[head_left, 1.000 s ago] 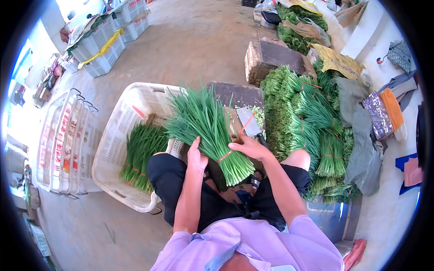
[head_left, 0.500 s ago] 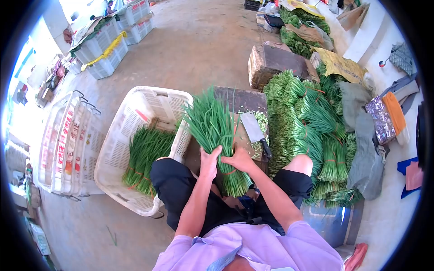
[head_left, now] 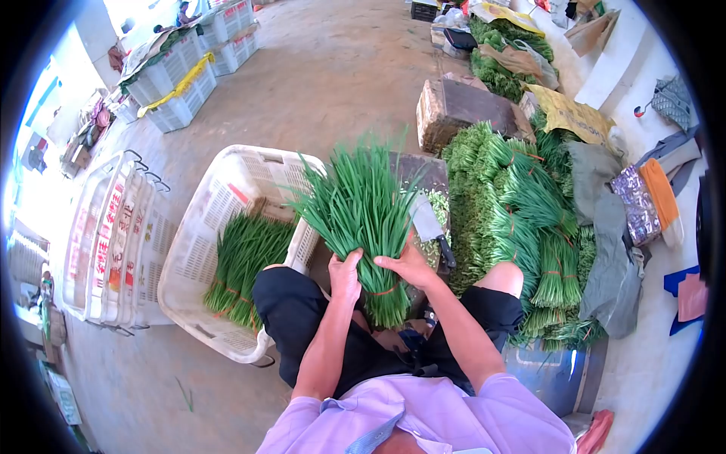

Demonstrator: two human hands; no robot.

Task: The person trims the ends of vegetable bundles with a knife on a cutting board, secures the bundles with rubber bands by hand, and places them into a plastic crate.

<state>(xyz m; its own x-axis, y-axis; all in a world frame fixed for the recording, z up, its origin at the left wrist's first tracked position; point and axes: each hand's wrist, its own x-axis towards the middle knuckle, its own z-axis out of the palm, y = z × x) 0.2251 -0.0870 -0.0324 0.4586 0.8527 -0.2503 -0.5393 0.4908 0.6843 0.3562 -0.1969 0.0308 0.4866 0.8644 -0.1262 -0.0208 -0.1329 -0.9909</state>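
A large bunch of green chives (head_left: pixel 359 204) is held over my lap, leaf tips away from me and cut stems toward me. An orange band (head_left: pixel 384 291) goes round it near the stems. My left hand (head_left: pixel 346 274) grips its left side, and my right hand (head_left: pixel 408 265) is wrapped round the right side, thumb on top. Just beyond my right hand a cleaver (head_left: pixel 426 219) lies on a work surface (head_left: pixel 423 174) among small pale trimmings. Left of my knees stands a white plastic crate (head_left: pixel 178 257) with banded chive bundles (head_left: pixel 249 257) inside.
Stacked chive bundles (head_left: pixel 522 204) rise to my right, beside a grey cloth (head_left: pixel 605 250). A brown box (head_left: pixel 469 110) stands beyond. Nested white crates (head_left: pixel 102 242) are at far left; more white crates (head_left: pixel 170 79) stand farther back.
The bunch has turned more upright in my hands and its leaves have fanned out wider, now partly covering the cleaver blade. My right hand has shifted slightly right with it.
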